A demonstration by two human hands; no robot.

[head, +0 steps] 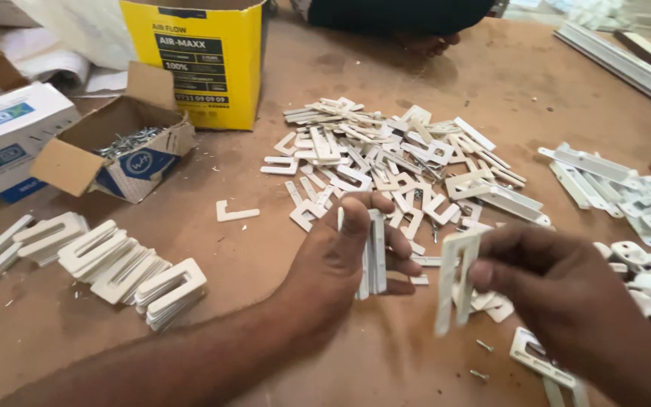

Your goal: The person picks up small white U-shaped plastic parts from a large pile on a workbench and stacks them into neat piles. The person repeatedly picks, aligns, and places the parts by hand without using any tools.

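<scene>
My left hand (340, 260) grips a small upright stack of white U-shaped plastic pieces (374, 252) between thumb and fingers. My right hand (559, 283) pinches a single white U-shaped piece (453, 279), held on end just right of the stack. Behind both hands lies a loose pile of the same white pieces (393, 154) on the brown board surface (265, 249). One stray piece (235, 212) lies alone to the left of the pile.
Rows of stacked white pieces (107, 260) line the left. An open carton of metal screws (118, 147), a white and blue box (5, 132) and a yellow box (197, 56) stand at back left. White brackets and rollers (634, 203) lie right. Another person sits at the far edge.
</scene>
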